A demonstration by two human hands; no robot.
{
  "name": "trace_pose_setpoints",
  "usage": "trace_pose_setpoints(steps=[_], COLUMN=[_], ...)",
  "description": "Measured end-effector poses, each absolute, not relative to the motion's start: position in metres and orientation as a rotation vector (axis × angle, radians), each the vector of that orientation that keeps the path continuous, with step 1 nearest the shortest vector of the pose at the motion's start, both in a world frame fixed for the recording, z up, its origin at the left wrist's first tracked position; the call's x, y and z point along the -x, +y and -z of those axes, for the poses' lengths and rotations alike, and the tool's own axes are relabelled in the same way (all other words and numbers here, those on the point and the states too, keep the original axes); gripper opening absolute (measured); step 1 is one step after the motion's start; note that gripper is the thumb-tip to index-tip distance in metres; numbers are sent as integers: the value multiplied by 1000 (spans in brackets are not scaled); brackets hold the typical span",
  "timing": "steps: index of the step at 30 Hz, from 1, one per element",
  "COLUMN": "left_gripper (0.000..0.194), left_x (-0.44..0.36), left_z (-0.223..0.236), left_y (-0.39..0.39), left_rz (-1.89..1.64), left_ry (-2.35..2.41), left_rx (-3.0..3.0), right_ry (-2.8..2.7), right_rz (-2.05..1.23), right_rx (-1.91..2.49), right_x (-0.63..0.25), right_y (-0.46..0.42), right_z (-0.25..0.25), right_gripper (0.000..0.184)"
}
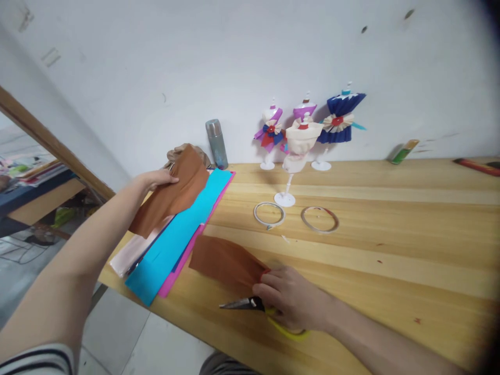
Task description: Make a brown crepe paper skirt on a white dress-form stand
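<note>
My left hand [162,178] pinches a large sheet of brown crepe paper [177,198], thumb on top, over the paper pile at the left of the table. In my right hand [289,294], near the front edge, are yellow-handled scissors [287,330], their dark blades pointing left. The same hand also grips the bunched end of a smaller brown crepe paper piece [226,260], whose wide end fans out leftward. Beneath the left hand's sheet lie bright blue paper [187,224], magenta paper [172,284] and pale pink paper [130,250].
Behind the table's middle stand several small white dress forms [285,199] wearing coloured paper. Two rolls of tape, one white [269,203] and one brownish [336,221], lie before them. A grey flask [216,143], a green glue stick [402,154] and a red tool [476,166] are along the wall.
</note>
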State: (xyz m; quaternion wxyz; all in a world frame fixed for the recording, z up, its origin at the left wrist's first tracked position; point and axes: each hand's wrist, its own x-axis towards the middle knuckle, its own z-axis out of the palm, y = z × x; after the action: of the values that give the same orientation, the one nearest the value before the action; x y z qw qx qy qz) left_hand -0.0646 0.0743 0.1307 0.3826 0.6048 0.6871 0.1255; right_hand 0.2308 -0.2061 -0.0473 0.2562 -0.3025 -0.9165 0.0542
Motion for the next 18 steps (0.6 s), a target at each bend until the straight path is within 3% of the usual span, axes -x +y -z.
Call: trace_pose_setpoints(steps=[6, 12, 18], left_gripper=[38, 33, 32], left_x=[56, 55, 42], left_z=[-155, -112, -76], left_y=[69, 71, 63], left_rz=[-383, -18, 189], left_ry=[1483, 2009, 2085], left_rx=[-1477, -2046, -2247], right_ry=[-2523, -2529, -2517], right_rz=[-92, -56, -60], right_rx=[814, 809, 806], right_x=[-232, -232, -232], right_y=[-205, -204, -204], right_z=[50, 50, 49], right_gripper=[16, 16, 16])
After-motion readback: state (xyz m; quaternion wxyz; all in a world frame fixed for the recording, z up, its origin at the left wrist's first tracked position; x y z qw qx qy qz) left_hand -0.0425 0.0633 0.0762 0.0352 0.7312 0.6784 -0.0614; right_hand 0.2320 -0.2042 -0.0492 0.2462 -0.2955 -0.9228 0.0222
